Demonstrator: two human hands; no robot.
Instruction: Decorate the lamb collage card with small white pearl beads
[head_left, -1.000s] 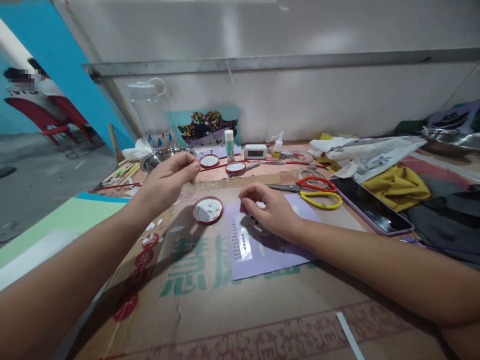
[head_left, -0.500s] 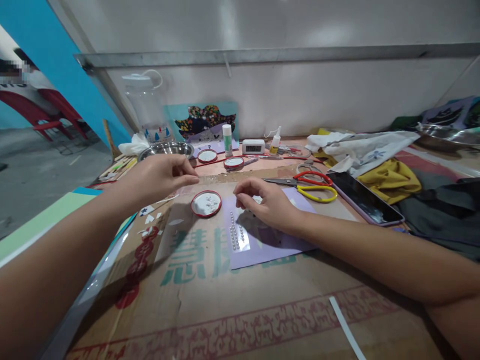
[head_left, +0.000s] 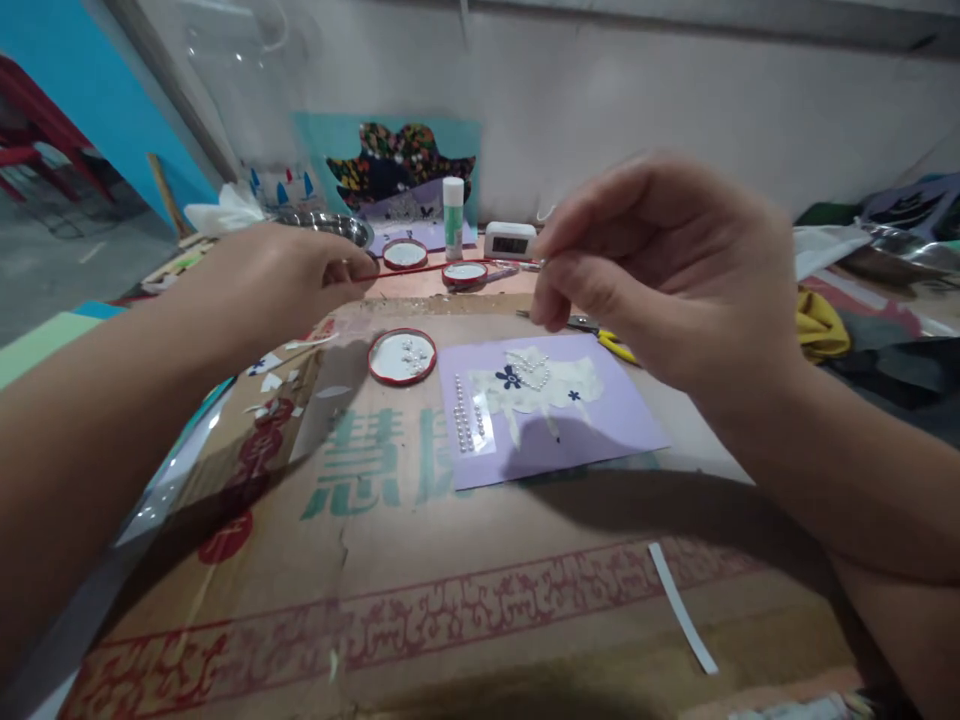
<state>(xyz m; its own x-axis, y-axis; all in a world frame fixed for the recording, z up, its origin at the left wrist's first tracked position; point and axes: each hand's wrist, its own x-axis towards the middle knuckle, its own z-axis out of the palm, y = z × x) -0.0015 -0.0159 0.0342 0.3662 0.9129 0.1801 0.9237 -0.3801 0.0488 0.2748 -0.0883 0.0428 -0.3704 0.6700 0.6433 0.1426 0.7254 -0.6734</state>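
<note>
My right hand is raised above the purple card, its thumb and forefinger pinched together on something too small to make out. My left hand hovers to the left, fingers closed in a pinch near a steel bowl. On the purple card lies a white paper shape with a dark blue flower and a string of pearls. A strip of pearl stickers sits at the card's left edge. A red-rimmed lid holding loose pearls rests just left of the card.
Everything lies on flattened cardboard. At the back stand a glue stick, a small white clock, two more red-rimmed lids and a decorated card. Yellow-handled scissors peek from under my right hand. Fabrics lie at right.
My right hand has lifted off the purple card and come up toward the camera, uncovering the white shape. My view has tilted down and closer. My left hand dropped slightly.
</note>
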